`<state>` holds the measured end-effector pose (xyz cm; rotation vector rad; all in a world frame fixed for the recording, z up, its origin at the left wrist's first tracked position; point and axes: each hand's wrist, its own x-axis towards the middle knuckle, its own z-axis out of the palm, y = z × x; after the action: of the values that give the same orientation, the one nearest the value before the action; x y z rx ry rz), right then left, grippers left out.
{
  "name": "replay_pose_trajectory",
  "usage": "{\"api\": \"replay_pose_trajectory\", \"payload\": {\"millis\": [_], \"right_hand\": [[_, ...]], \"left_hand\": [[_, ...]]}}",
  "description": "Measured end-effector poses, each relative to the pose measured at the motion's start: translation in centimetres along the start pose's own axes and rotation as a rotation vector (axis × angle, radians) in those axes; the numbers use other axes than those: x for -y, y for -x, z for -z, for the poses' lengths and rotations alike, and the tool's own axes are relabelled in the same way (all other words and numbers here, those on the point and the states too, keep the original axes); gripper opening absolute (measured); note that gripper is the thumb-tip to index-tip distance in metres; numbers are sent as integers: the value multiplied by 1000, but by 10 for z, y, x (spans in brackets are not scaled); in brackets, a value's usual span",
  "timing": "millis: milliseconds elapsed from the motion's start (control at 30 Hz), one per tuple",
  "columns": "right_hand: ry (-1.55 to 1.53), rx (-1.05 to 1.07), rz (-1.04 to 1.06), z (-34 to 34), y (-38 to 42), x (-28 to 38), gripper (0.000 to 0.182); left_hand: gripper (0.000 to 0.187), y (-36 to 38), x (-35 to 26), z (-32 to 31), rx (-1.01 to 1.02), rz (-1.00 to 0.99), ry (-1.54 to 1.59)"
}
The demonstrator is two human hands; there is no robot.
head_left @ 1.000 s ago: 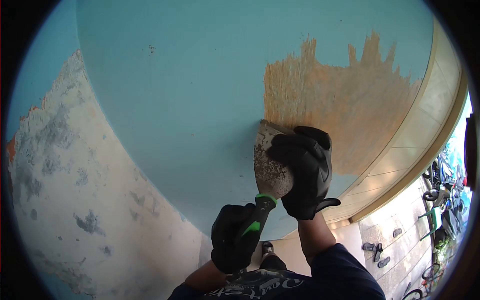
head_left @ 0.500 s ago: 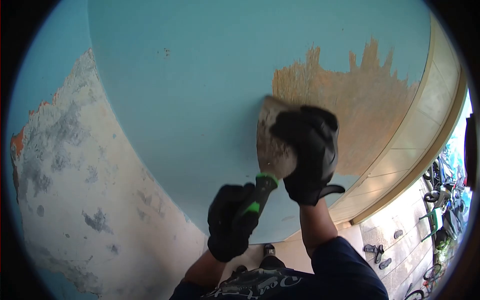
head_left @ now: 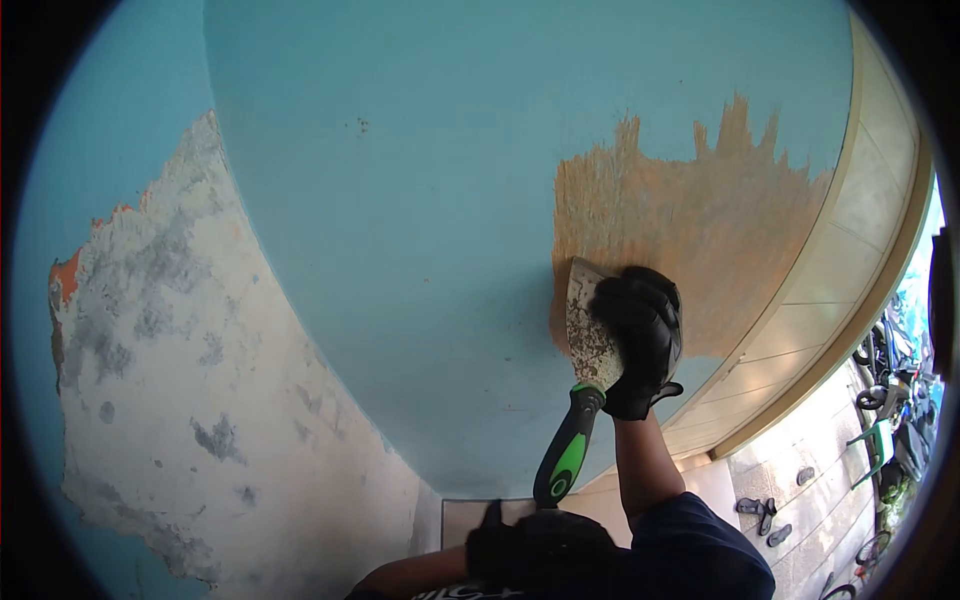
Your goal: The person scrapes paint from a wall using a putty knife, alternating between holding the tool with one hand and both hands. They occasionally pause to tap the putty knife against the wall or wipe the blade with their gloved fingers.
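Note:
A wide scraper (head_left: 590,340) with a green and black handle stands against the blue wall, its blade smeared with pale, speckled residue. My right hand (head_left: 640,335), in a black glove, is closed on the right side of the blade. Lower down, my gloved left hand (head_left: 540,550) lies below the handle's butt end, thumb sticking up and apart; the handle's end meets the top of the glove in this view. Under and around the blade spreads a brown scraped patch (head_left: 700,230) with ragged upper edges, surrounded by blue paint (head_left: 420,200).
To the left, an adjoining wall has a large bare white and grey area (head_left: 180,330) with peeling edges. A cream tiled border (head_left: 800,300) curves along the right. Beyond it are sandals (head_left: 765,512), a green chair (head_left: 877,447) and parked motorbikes (head_left: 880,395).
My right hand and the scraper have moved down and slightly right on the wall, with the blade more upright. My left hand has come off the handle and dropped to below its end.

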<state>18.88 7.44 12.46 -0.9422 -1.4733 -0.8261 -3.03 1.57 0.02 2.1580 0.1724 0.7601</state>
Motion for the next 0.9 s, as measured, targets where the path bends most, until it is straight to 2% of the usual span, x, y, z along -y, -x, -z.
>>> {"api": "replay_pose_trajectory", "payload": {"millis": [233,267,333,367,433,467,533,567,633,667,733,900], "right_hand": [[-3,30,8,2,-1,2,30],[-1,29,15,3,-4,2,30],[0,62,35,3,-5,6,31],[5,58,31,4,-5,9,31],[15,134,-24,4,-7,14,32],[17,133,-25,4,-7,15,32],[28,139,-46,3,-6,17,33],[31,143,-46,2,-8,17,33],[14,148,-38,0,-11,18,32],[15,150,-36,1,-13,17,32],[49,201,-29,4,-15,16,32],[21,195,-46,5,-23,18,30]], "left_hand": [[49,26,22,-27,95,-271,13],[49,19,8,-20,93,-278,11],[65,15,-25,1,-351,-172,-494],[65,9,-29,13,-344,-175,-494],[84,-7,-33,36,-238,427,798],[84,-13,-36,40,-234,427,798],[91,-23,-42,41,-411,274,582],[91,-28,-45,42,-410,273,587],[81,-36,-48,44,-416,234,4],[81,-39,-45,43,-417,233,6],[72,-45,-40,43,-491,-52,-222],[63,-48,-42,46,-504,-53,-187]]}}
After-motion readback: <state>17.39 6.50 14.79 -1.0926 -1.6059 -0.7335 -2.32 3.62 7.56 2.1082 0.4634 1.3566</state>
